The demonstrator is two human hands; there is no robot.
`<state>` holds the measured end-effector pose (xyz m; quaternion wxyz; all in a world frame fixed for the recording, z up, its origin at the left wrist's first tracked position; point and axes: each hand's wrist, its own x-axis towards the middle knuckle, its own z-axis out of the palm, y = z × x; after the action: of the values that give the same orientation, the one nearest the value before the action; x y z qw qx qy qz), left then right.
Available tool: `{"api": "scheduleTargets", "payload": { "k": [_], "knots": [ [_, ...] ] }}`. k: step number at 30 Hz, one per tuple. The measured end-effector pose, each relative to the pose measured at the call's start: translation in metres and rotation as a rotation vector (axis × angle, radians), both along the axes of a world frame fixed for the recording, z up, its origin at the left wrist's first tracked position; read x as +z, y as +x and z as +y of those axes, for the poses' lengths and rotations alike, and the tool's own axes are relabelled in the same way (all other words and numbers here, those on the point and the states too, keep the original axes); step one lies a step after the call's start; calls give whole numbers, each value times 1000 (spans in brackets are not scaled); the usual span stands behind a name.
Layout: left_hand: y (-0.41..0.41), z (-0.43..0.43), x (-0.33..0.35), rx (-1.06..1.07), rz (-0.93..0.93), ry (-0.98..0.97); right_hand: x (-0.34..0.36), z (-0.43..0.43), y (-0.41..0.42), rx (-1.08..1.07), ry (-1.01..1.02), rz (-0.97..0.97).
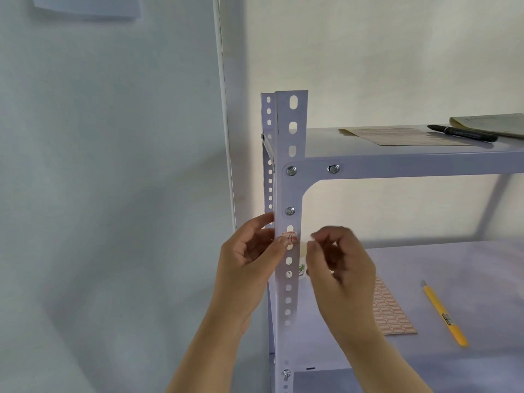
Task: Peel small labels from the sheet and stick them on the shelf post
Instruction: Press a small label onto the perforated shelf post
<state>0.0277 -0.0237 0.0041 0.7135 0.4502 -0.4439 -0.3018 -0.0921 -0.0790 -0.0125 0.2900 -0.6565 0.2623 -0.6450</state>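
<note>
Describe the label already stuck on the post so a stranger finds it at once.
Find the pale shelf unit's front post, the slotted upright nearest the camera. Just below the lowest screw of its corner bracket sits the label, pressed by the thumb of the left hand. It is the only red-bordered sticker on the post, with a handwritten mark.

On the upper shelf [326,143] I see a black marker pen [462,133] lying over the right end of a pale paper sheet [397,136] whose print is too faint to read. The corner of a pad [493,124] sits just behind the pen. A yellow utility knife [443,314] lies flat on the lower shelf [467,265]. A white pipe [224,109] runs down the wall [113,165], where a sheet of paper [88,7] hangs at top left.
</note>
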Motion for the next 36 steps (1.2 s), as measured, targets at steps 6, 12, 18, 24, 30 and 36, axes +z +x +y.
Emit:
{"api": "scheduleTargets", "payload": {
  "k": [6, 12, 18, 24, 30, 36],
  "knots": [
    [0, 1, 2, -10, 8, -1, 23, 5, 6, 379, 483, -260],
    [0, 0, 4, -9, -7, 3, 31, 7, 13, 543, 653, -295],
    [0, 2, 3, -5, -8, 9, 36, 7, 16, 591, 728, -330],
    [2, 0, 2, -14, 3, 16, 38, 4, 18, 587, 732, -279],
    [2, 0, 2, -10, 2, 13, 39, 1, 20, 618, 741, -262],
    [1, 1, 2, 11, -14, 18, 34, -5, 22, 612, 741, -220]
  ]
}}
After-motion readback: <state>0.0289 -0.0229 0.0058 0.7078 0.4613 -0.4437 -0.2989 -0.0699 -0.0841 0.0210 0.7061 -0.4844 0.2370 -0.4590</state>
